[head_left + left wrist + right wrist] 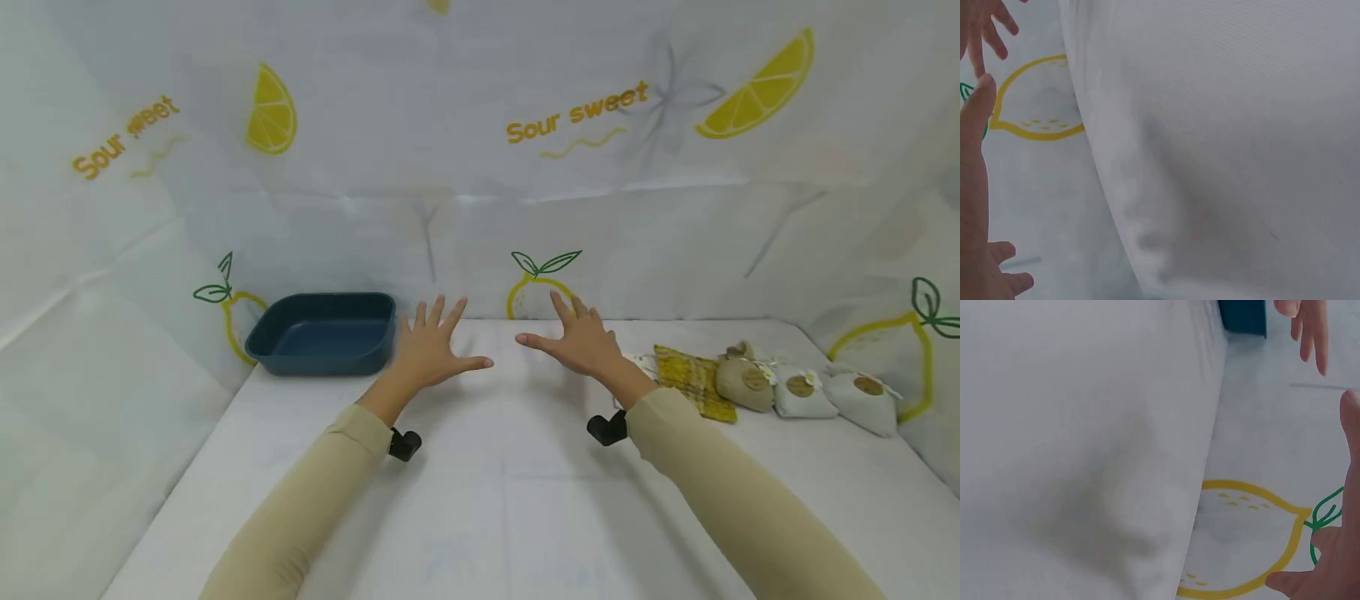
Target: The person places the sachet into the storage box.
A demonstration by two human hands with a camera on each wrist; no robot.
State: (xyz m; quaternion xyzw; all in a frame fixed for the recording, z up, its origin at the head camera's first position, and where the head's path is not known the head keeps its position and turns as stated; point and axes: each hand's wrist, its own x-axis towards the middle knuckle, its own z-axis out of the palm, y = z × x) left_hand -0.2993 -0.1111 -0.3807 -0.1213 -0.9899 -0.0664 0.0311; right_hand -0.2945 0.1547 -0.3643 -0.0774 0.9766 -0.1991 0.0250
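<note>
In the head view my left hand [429, 350] is held over the white table with its fingers spread and nothing in it. A dark blue rectangular bin [322, 333] stands just left of it. My right hand [581, 340] faces it from the other side, fingers also spread and holding nothing. Beyond the right wrist lie a yellow patterned cloth pouch [693, 379], a tan drawstring pouch [745, 383] and white pouches [804, 392] with round brown tags. The left wrist view shows the left thumb [975, 119] at its edge; the right thumb [1350, 425] shows in the right wrist view.
A white cloth with lemon prints [540, 292] hangs behind the table [465, 517] and at its sides. Small black devices sit at the left wrist [405, 445] and the right wrist [606, 429]. Part of the bin [1244, 315] appears in the right wrist view.
</note>
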